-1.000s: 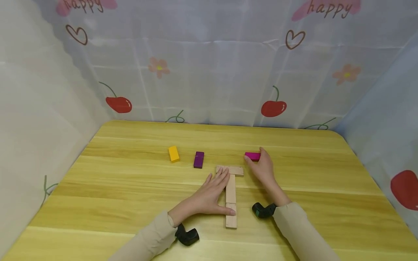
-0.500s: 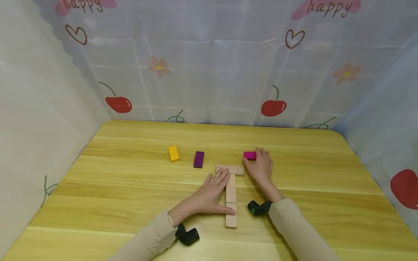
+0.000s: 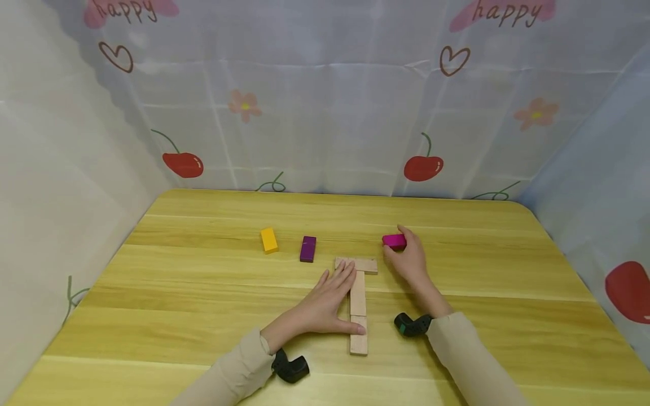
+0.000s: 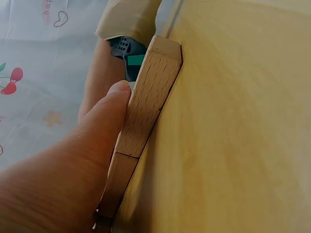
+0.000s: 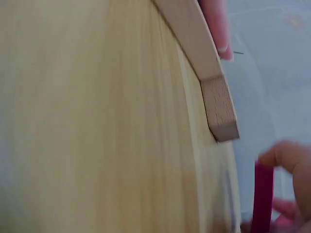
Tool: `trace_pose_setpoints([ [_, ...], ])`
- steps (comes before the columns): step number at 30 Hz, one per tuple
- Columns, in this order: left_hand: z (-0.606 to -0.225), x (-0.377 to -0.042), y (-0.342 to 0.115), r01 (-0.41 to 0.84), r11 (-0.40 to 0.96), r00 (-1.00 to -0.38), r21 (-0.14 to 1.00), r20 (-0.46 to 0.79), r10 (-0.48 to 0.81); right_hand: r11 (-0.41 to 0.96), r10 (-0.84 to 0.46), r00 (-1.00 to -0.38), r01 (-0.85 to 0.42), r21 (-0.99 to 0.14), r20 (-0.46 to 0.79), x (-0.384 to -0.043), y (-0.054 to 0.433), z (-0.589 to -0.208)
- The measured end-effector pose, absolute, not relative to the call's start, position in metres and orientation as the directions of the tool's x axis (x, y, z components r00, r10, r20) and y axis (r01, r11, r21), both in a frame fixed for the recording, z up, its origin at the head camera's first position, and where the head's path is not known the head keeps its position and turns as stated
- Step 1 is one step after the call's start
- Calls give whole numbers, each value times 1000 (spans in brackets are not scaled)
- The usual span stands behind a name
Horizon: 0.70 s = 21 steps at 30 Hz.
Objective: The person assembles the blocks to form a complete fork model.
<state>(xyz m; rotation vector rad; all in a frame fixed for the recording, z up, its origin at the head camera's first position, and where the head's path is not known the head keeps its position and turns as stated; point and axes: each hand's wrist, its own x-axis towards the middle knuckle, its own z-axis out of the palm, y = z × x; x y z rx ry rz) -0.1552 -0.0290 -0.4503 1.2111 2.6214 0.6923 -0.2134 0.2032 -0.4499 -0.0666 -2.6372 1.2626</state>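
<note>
Three plain wooden blocks form a T on the table: one lies crosswise point(image 3: 367, 265) at the far end, and a stem of two, the middle block point(image 3: 358, 293) and the near block point(image 3: 358, 344), runs toward me. My left hand point(image 3: 322, 307) rests over them with fingers extended, fingertips on the crosswise block and thumb on the near block. To the right, my right hand point(image 3: 412, 262) pinches a magenta block point(image 3: 393, 241) between thumb and fingers; the right wrist view shows the magenta block point(image 5: 263, 199) upright in that frame, its lower part cut off.
A purple block point(image 3: 307, 249) and a yellow block point(image 3: 269, 241) lie on the wood-grain table point(image 3: 203, 316), left of the T. A printed curtain point(image 3: 325, 113) hangs behind the table's far edge. Black wrist cameras point(image 3: 290, 367) sit at both sleeves.
My right hand shifted slightly left with the magenta block, then back right, its fingers changing their hold; the block is now tilted a little. My left hand has stayed on the wooden blocks.
</note>
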Motion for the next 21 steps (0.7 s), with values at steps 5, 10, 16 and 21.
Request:
trace_pose_setpoints([
  [5,-452,-156,-30,677,556,-653,483,47,756,609,-12,-987,-135,-782,161,-214,205,-441],
  [10,-454,-156,-29,688,549,-647,476,58,761,589,-126,-980,-199,-783,154,-214,210,-439],
  [16,-456,-156,-29,691,549,-646,471,61,761,526,-217,-968,-224,-820,126,-215,218,-443],
  [21,-454,-156,-31,690,547,-646,475,61,761,529,-282,-952,-256,-809,117,-216,220,-441],
])
